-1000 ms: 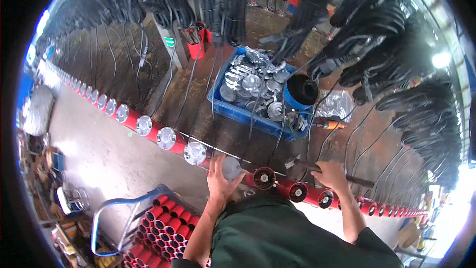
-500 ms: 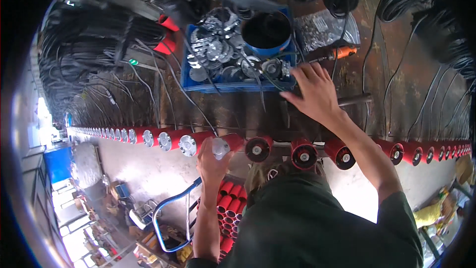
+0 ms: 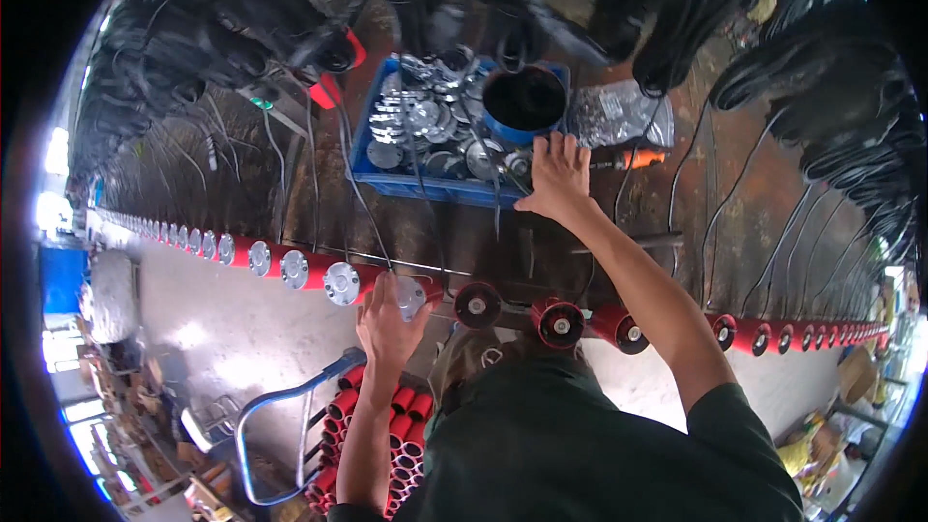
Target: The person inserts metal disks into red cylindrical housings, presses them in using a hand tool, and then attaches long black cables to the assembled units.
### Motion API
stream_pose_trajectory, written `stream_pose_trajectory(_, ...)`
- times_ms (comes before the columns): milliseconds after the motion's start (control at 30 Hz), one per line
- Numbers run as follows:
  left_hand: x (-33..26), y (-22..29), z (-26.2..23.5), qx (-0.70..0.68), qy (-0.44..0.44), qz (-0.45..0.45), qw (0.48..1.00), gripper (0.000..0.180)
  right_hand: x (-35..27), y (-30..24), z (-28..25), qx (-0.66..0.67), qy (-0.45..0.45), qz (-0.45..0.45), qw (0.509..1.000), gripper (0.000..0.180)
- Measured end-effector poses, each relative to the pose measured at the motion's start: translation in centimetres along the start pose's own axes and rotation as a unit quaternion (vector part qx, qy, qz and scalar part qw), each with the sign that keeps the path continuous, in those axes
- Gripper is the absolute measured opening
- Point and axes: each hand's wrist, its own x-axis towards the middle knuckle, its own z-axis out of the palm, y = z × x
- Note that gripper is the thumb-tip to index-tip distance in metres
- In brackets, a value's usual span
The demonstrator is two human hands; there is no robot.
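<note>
My left hand (image 3: 389,327) is closed round a silver end cap (image 3: 412,298) at the near end of a red tube, in a long row of red tubes along the bench edge. Tubes to its left, such as one with a silver round face (image 3: 341,283), carry similar caps. To its right, tubes (image 3: 477,305) show dark open ends with a pale centre. My right hand (image 3: 563,179) reaches over the near right corner of a blue crate (image 3: 435,188), thumb apart from its fingers. Loose silver caps (image 3: 425,116) fill the crate. Nothing shows in that hand.
A dark-mouthed blue pot (image 3: 522,101) stands in the crate's right part. Beside it lie a clear bag of small parts (image 3: 623,114) and an orange-handled tool (image 3: 643,159). Black cable bundles (image 3: 667,29) hang above, their leads running down to the tubes. A blue-railed cart (image 3: 253,425) stands below left.
The view has shifted. My right hand has come leftward against the crate's corner, its fingers now pointing further inward over it. My left hand stays on the same capped tube.
</note>
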Motion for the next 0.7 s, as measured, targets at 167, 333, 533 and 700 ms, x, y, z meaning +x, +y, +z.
stream_pose_trajectory(167, -0.1, -0.1, 0.9, -0.113, 0.056, -0.001, 0.992, 0.082, 0.7, 0.6, -0.8, -0.056, -0.028, -0.051, 0.997, 0.102)
stream_pose_trajectory(333, -1.8, -1.7, 5.0, -0.355, 0.137, -0.036, 0.924, 0.101, -0.7, 1.1, -3.6, -0.185, -0.077, -0.113, 0.973, 0.071)
stream_pose_trajectory(533, -1.5, -2.7, 7.2, -0.461, 0.152, -0.023, 0.874, 0.104, -5.6, -3.5, -13.7, -0.197, -0.187, -0.036, 0.962, 0.055)
stream_pose_trajectory(700, -1.1, -3.1, 9.2, -0.547, 0.193, -0.042, 0.813, 0.098, -6.2, -13.7, -14.4, -0.115, -0.241, -0.291, 0.919, 0.070)
